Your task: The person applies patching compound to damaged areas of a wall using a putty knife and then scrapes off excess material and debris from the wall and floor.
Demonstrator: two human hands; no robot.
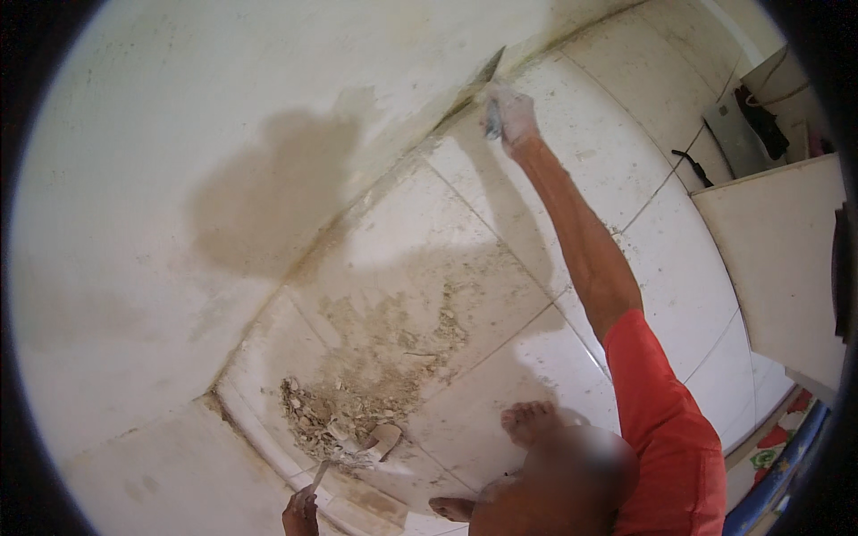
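My right arm, in a red sleeve point(666, 429), stretches far out to the seam between wall and floor. Dusty white and slightly blurred, my right hand point(516, 116) is closed on the blue handle of a scraper, whose dark, pointed blade point(491, 68) lies against the foot of the wall. At the lower left, my left hand point(301, 515) grips a thin, pale, flat strip point(320, 475); its kind cannot be made out. The strip's tip is beside a heap of plaster chips point(326, 424) on the tiles. A curved beige piece point(384, 439) lies at the heap's near edge.
The pale wall point(134, 205) meets the tiled floor point(483, 366) along a stained seam. My bare foot point(529, 421) rests near the debris. To the right stands a white cabinet point(769, 241) with dark items on it; patterned cloth point(773, 451) lies below.
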